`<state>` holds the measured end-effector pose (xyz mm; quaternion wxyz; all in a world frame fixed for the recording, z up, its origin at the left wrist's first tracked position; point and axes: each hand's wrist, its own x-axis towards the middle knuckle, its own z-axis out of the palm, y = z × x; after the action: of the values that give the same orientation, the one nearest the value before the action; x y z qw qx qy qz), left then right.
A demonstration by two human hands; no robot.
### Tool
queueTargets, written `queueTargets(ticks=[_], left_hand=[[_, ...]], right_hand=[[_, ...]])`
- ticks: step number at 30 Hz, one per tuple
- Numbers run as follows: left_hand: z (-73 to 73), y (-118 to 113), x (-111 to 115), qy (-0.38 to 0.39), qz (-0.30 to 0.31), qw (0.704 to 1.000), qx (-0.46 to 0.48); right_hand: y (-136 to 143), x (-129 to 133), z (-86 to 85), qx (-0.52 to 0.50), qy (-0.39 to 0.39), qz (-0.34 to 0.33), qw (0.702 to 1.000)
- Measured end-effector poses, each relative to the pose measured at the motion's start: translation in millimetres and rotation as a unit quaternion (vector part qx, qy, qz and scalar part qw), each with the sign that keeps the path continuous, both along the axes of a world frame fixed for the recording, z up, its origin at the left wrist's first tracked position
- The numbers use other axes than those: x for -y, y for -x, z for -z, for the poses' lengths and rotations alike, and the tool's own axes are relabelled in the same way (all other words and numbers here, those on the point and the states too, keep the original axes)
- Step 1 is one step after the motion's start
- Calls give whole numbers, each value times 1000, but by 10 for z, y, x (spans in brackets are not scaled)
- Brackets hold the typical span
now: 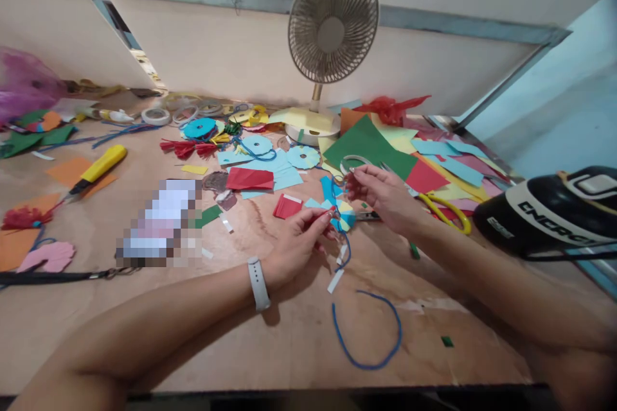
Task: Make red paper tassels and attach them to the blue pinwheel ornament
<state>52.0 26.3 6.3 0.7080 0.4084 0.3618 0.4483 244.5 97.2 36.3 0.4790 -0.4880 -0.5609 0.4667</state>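
My left hand (pixel 306 237), with a pale band on the wrist, pinches a blue cord (pixel 348 250) near the middle of the table. Close behind its fingertips lies a blue and yellow paper disc (pixel 345 216). My right hand (pixel 378 196) is up to the right of it, its fingers closed together; what they hold is too small to make out. A roll of tape (pixel 355 160) shows just behind the right fingertips. Another piece of blue cord (pixel 400 327) lies curved on the wooden table (pixel 231 347) in front.
A fan (pixel 332 32) stands at the back among coloured paper sheets (pixel 369 148). Yellow scissors (pixel 446 213) and a black bottle (pixel 540 215) are at the right. On the left lie a phone (pixel 161 218) and a yellow cutter (pixel 101 167).
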Motion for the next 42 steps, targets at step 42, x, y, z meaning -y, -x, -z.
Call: queueTargets(ticks=[42], left_hand=[[-25,44,-19,0,5,999,-48]], right_hand=[[81,764,407,-58,37,-78,995]])
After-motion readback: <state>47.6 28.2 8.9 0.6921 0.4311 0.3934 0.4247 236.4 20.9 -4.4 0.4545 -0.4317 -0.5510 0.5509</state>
